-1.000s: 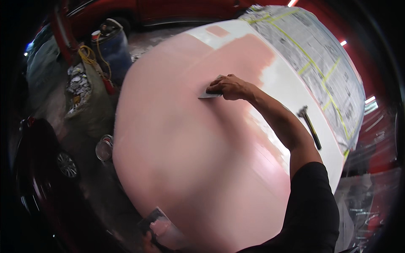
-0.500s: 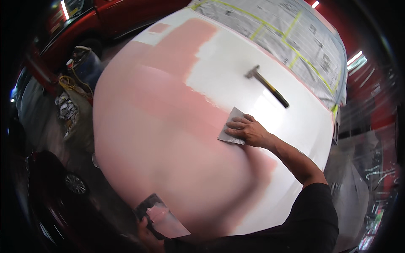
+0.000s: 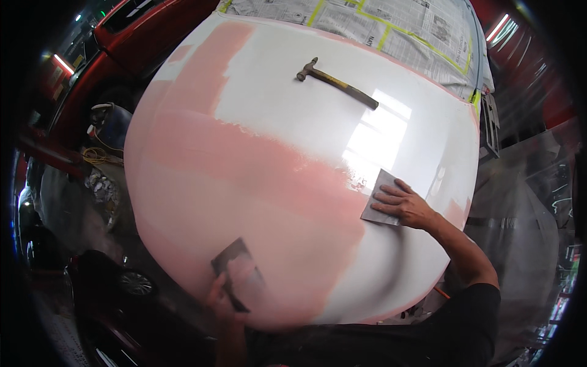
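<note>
Pink/wht hood (image 3: 275, 202), L hand (image 3: 218, 296) w/ board (image 3: 233, 251) (both blurry)

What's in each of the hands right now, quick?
Left hand: closed, holding a dark board with pink paste.
Right hand: holding a flat gray scraper, fingers spread across it.

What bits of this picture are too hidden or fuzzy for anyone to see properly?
All in the head view:
Left hand: blurred, so its exact hold on the dark plate is unclear.
Pink paste: blurred, so its texture can't be told.
Grey spreader: its underside faces the panel, and the right hand covers part of its top.
Whatever lies beneath the newspaper sheets: they cover it.
Red vehicle: cut off by the top edge.
</note>
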`<control>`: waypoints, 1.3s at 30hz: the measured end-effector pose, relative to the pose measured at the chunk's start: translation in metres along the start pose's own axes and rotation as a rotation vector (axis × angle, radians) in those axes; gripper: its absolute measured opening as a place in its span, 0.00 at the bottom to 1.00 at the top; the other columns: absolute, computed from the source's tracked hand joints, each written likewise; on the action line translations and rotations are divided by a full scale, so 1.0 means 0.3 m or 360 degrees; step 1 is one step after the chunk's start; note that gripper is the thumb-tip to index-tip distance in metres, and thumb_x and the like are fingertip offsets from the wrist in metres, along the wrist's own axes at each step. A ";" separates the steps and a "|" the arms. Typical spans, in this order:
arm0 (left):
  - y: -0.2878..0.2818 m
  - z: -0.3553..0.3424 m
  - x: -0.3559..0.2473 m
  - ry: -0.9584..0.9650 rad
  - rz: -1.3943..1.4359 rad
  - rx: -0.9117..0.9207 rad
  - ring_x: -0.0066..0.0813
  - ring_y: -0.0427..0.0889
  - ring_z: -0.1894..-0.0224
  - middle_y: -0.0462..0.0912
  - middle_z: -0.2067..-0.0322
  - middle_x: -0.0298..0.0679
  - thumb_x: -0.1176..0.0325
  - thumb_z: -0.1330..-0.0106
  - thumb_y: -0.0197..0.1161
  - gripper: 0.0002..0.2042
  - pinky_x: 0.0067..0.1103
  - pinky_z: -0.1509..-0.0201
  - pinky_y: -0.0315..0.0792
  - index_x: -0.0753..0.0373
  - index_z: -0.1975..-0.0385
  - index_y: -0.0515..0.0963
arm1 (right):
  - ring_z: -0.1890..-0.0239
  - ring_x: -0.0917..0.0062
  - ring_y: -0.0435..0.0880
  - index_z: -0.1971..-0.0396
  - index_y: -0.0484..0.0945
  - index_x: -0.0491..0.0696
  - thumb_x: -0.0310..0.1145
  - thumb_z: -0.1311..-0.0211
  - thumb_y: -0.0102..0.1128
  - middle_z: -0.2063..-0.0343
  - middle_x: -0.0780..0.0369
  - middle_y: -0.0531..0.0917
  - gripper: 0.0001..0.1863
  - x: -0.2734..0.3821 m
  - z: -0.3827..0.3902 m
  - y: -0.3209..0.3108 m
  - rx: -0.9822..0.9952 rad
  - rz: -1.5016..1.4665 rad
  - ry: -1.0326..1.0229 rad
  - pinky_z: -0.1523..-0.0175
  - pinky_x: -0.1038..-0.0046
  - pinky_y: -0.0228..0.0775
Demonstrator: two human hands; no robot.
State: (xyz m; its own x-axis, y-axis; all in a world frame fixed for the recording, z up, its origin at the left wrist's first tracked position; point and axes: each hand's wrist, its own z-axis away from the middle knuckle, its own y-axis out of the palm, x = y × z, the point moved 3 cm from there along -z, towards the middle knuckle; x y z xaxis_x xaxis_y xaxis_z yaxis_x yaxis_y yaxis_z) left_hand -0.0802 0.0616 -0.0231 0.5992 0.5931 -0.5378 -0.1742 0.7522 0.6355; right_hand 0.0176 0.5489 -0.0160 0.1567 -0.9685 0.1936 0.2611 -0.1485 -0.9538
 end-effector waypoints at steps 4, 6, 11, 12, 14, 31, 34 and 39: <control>0.155 -0.082 0.029 -0.0063 -0.0014 0.0390 0.37 0.78 0.43 0.81 0.47 0.41 0.57 0.31 0.53 0.21 0.35 0.36 0.70 0.61 0.44 0.76 | 0.32 0.60 0.67 0.34 0.71 0.58 0.17 0.54 0.57 0.35 0.57 0.72 0.41 0.148 -0.062 -0.132 -0.0413 -0.0361 0.0151 0.28 0.55 0.55; 0.211 -0.107 0.044 -0.0079 0.0075 0.0546 0.38 0.78 0.42 0.80 0.46 0.43 0.57 0.29 0.51 0.22 0.34 0.35 0.70 0.64 0.42 0.74 | 0.32 0.57 0.67 0.35 0.71 0.54 0.15 0.55 0.56 0.35 0.52 0.71 0.41 0.299 -0.084 -0.141 -0.0769 -0.0852 0.0102 0.30 0.55 0.59; 0.211 -0.069 0.017 0.0152 0.0046 0.0319 0.38 0.79 0.44 0.79 0.45 0.44 0.58 0.28 0.49 0.22 0.34 0.36 0.70 0.67 0.41 0.71 | 0.40 0.49 0.69 0.39 0.74 0.54 0.25 0.58 0.66 0.41 0.51 0.72 0.38 0.812 -0.162 -0.169 -0.0923 -0.0662 -0.0830 0.34 0.48 0.61; 0.192 -0.066 0.008 0.0155 0.0062 0.0263 0.38 0.79 0.44 0.79 0.46 0.43 0.58 0.28 0.49 0.22 0.34 0.36 0.70 0.67 0.42 0.71 | 0.40 0.49 0.69 0.40 0.74 0.55 0.26 0.59 0.67 0.42 0.52 0.72 0.37 0.859 -0.177 -0.130 -0.0906 -0.0573 -0.0841 0.35 0.46 0.61; 0.117 -0.056 -0.018 0.0247 -0.0036 0.0162 0.37 0.79 0.44 0.79 0.47 0.43 0.59 0.28 0.48 0.21 0.33 0.36 0.70 0.67 0.42 0.71 | 0.41 0.48 0.68 0.41 0.75 0.56 0.28 0.60 0.69 0.41 0.53 0.71 0.37 0.873 -0.217 -0.084 -0.0801 -0.0426 -0.0778 0.36 0.44 0.61; -0.049 0.049 -0.392 0.1047 -0.1106 -0.0622 0.44 0.75 0.42 0.75 0.43 0.55 0.60 0.24 0.47 0.22 0.32 0.37 0.67 0.74 0.42 0.71 | 0.37 0.59 0.69 0.38 0.75 0.61 0.28 0.59 0.70 0.38 0.59 0.73 0.40 1.167 -0.516 -0.174 0.0083 -0.0216 -0.0786 0.33 0.57 0.60; -0.275 -0.004 -0.478 0.1979 -0.1778 -0.0914 0.49 0.73 0.40 0.70 0.39 0.57 0.63 0.27 0.55 0.22 0.36 0.36 0.67 0.75 0.42 0.71 | 0.37 0.58 0.72 0.39 0.75 0.54 0.21 0.54 0.66 0.41 0.56 0.77 0.36 0.975 -0.709 -0.151 0.0036 -0.0971 -0.0567 0.32 0.63 0.62; -0.687 -0.111 -0.439 0.1511 -0.1010 -0.0980 0.58 0.70 0.37 0.66 0.37 0.61 0.58 0.34 0.65 0.29 0.42 0.34 0.66 0.74 0.41 0.71 | 0.38 0.62 0.75 0.38 0.74 0.51 0.14 0.47 0.54 0.42 0.57 0.78 0.33 0.806 -1.444 -0.361 -0.0447 -0.0377 -0.0683 0.34 0.66 0.65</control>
State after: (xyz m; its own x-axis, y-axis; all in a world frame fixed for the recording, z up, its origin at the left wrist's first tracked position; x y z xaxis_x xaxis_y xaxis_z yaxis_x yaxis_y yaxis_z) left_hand -0.1491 -0.1620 -0.1018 -0.0316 -0.1341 -0.9905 -0.5463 0.8322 -0.0953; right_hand -0.3855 0.2441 0.0345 0.5131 -0.7430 0.4297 0.0818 -0.4560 -0.8862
